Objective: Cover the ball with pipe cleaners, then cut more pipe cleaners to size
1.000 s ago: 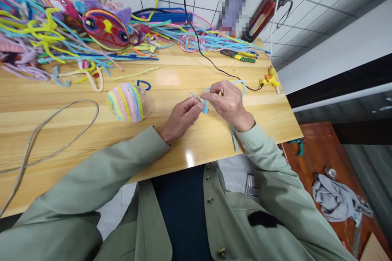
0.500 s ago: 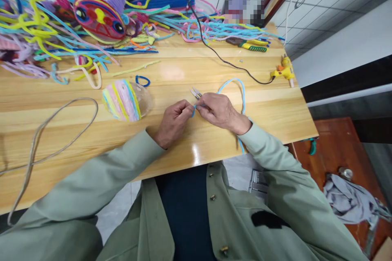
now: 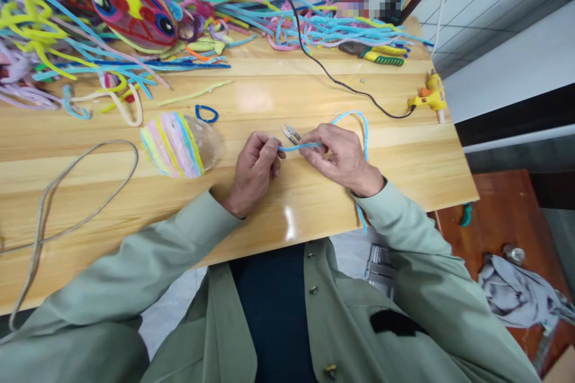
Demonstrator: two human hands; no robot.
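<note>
A light blue pipe cleaner (image 3: 294,147) is stretched between my two hands above the table. My left hand (image 3: 257,169) pinches its end between thumb and finger. My right hand (image 3: 339,155) grips it farther along, and the rest loops out behind that hand and down past the wrist toward the table edge. Small thread snips (image 3: 291,133) lie on the wood just beyond the gap between my hands, blades pointing away. To the left rests a clear rounded shell (image 3: 207,145), partly covered with pink, yellow and blue pipe cleaner strips (image 3: 173,145). Behind it is a dark blue loop (image 3: 206,113).
Piled pipe cleaners (image 3: 314,33) and a colourful fish-like craft (image 3: 135,9) line the back. Green-and-yellow pliers (image 3: 375,54) lie there too. A yellow glue gun (image 3: 429,97) stands at right, its black cord (image 3: 345,90) crossing the table. A grey cable (image 3: 90,152) curls at left.
My hands have moved apart, drawing out a straight length of the blue pipe cleaner between them. The whole view has shifted slightly.
</note>
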